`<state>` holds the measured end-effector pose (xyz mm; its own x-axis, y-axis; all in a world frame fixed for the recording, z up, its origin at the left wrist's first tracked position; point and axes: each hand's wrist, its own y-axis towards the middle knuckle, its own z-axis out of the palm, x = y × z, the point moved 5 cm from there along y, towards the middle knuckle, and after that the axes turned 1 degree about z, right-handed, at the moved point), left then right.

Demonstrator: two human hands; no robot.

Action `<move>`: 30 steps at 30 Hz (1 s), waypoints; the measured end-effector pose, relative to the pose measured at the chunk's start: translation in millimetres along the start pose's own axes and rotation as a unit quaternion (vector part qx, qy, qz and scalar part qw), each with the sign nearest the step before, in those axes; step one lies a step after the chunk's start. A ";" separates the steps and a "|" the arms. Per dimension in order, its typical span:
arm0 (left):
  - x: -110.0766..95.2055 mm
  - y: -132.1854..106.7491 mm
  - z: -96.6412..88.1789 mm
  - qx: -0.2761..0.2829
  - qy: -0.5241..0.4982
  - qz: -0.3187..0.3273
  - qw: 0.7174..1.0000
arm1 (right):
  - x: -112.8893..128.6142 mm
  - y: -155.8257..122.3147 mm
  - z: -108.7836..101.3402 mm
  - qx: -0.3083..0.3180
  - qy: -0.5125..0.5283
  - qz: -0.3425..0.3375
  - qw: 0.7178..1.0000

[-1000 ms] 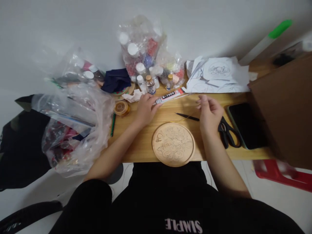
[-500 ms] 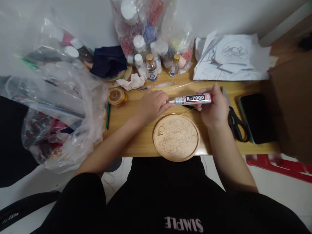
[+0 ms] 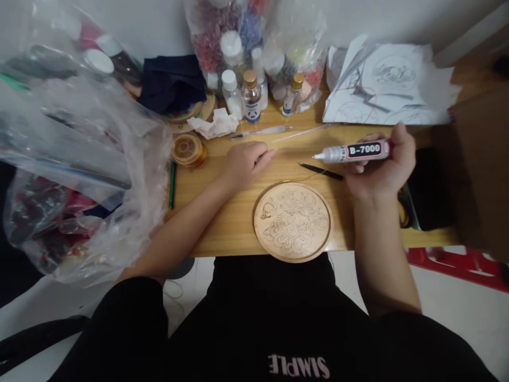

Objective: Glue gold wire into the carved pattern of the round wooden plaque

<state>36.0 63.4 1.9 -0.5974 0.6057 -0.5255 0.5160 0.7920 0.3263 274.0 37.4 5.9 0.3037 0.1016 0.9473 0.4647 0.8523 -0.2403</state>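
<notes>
My right hand (image 3: 384, 167) is closed round a white glue tube (image 3: 352, 152) marked B-7000, held level above the table with its nozzle pointing left. My left hand (image 3: 244, 162) rests on the wooden table (image 3: 222, 212) with its fingers curled in a pinch; what they hold is too small to see. A round carved wooden disc (image 3: 293, 221) lies at the table's front edge between my arms. Black tweezers (image 3: 321, 171) lie just beyond the disc, under the tube's nozzle.
A gold wire spool (image 3: 189, 150), crumpled tissue (image 3: 213, 124), small bottles (image 3: 252, 95) and bags of beads (image 3: 238, 37) stand at the back. Sketch papers (image 3: 387, 85) lie back right, a large clear plastic bag (image 3: 79, 159) at left, a brown box (image 3: 481, 164) at right.
My right hand took the glue tube from my left hand and carried it to the right and up. My left hand stayed near the table's middle. The camera tilted down.
</notes>
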 end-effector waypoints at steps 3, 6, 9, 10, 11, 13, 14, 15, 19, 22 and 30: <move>-3.9 -1.7 3.4 0.015 0.007 0.023 1.000 | 3.9 -8.4 9.9 0.007 -0.010 0.047 0.999; -11.6 -6.5 6.2 0.042 0.009 0.072 0.996 | 4.8 -22.3 14.2 -0.003 -0.026 0.041 0.999; -19.3 -11.9 9.9 0.089 0.017 0.129 0.987 | 3.4 -47.8 16.5 0.018 -0.055 -0.036 0.998; -20.7 -13.1 10.9 0.102 0.026 0.140 0.985 | 1.0 -57.6 16.6 0.022 -0.065 -0.059 0.996; -21.3 -13.8 11.8 0.112 0.035 0.144 0.983 | -2.2 -66.9 15.5 0.015 -0.071 -0.077 0.994; -21.1 -13.7 12.6 0.118 0.050 0.140 0.982 | -9.4 -81.1 11.8 -0.018 -0.080 -0.104 0.991; -20.9 -13.3 12.9 0.118 0.053 0.138 0.982 | -12.9 -85.4 9.9 -0.036 -0.085 -0.111 0.989; -20.7 -13.0 13.3 0.118 0.054 0.136 0.982 | -16.1 -87.9 8.3 -0.050 -0.090 -0.117 0.988; -19.1 -12.0 16.1 0.120 0.052 0.120 0.984 | -23.5 -87.6 6.8 -0.057 -0.096 -0.126 0.986; -17.7 -12.0 18.4 0.125 0.050 0.109 0.985 | -23.4 -88.2 7.3 -0.052 -0.106 -0.136 0.984; -16.3 -11.4 21.2 0.134 0.038 0.088 0.986 | -23.6 -90.8 11.7 -0.022 -0.115 -0.157 0.981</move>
<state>52.8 42.9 -9.9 -0.5234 0.7443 -0.4148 0.7534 0.6316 0.1830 215.0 -36.4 7.8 -0.0544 -0.0450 0.9975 0.5428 0.8372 0.0673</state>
